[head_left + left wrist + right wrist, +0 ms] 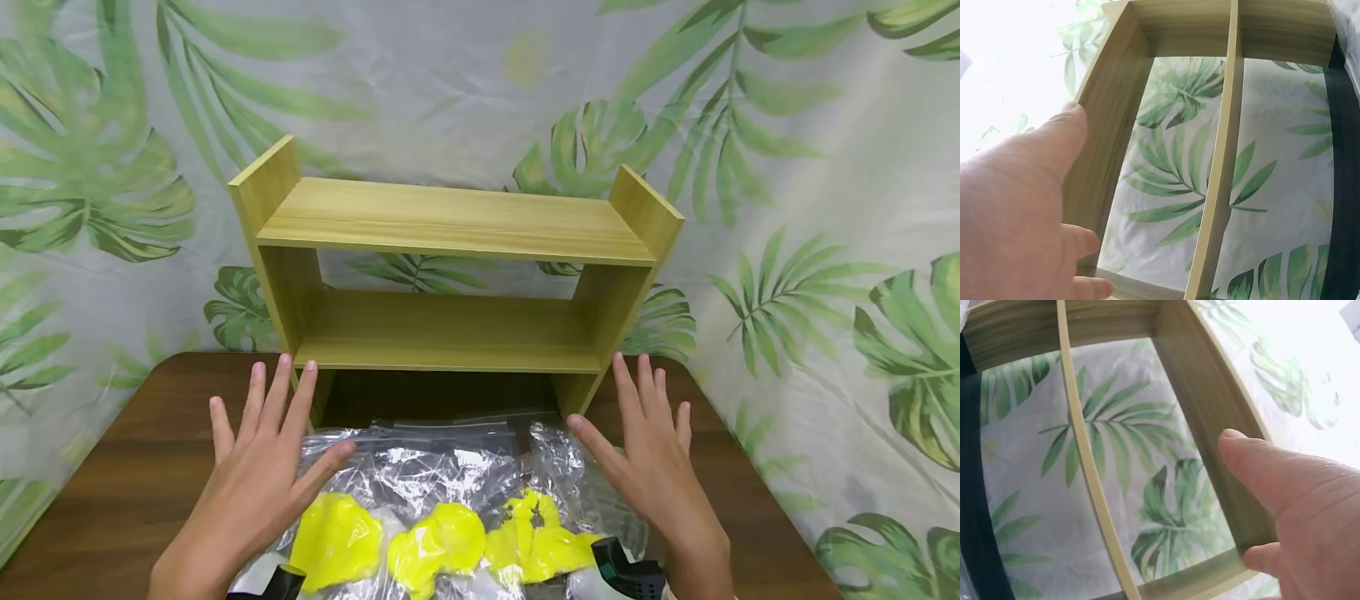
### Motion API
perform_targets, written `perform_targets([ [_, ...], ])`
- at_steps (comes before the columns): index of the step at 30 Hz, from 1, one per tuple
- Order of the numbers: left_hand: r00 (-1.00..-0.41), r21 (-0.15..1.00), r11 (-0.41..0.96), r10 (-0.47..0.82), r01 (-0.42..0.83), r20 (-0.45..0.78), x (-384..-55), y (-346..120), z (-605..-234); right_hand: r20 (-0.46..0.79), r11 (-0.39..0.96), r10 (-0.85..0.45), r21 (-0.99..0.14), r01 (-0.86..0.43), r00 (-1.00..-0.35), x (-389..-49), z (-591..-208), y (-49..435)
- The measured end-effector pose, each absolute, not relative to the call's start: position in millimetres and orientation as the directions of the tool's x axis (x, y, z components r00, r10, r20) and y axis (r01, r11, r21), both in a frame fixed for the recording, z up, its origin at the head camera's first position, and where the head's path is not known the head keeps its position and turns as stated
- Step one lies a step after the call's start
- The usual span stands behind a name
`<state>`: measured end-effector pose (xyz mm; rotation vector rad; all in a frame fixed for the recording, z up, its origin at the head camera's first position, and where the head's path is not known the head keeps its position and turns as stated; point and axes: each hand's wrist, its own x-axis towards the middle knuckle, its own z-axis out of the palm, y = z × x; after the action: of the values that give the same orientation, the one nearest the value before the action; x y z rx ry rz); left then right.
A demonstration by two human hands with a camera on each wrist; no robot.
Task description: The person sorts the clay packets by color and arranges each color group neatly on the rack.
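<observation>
Leafy green-and-white cloth (450, 108) backs the dark brown surface (90, 475); just ahead of left hand (258, 467) and right hand (654, 458), both spread wide and empty, neither clearly nearer, the pale wooden two-tier shelf (450, 329) runs lengthwise left to right! Yellow-filled clear plastic bags (427, 475) get cut off below, and whether either hand touches wood, can't tell

Bright glare on clear plastic (427, 467)
</observation>
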<state>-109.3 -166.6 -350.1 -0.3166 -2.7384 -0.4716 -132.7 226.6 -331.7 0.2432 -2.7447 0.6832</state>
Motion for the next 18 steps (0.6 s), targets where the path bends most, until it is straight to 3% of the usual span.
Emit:
perform_targets([
  [9,-0.883,0.350,0.882,0.137,0.314,0.449,-103,-158,-372,0.358,0.768,-0.064,-0.578,-0.275,-0.932,-148,-334,237],
  [18,-0.977,0.419,0.898,0.048,0.133,0.208,-95,-164,-399,0.338,0.554,0.082,-0.797,-0.239,-0.938,-175,-354,241],
])
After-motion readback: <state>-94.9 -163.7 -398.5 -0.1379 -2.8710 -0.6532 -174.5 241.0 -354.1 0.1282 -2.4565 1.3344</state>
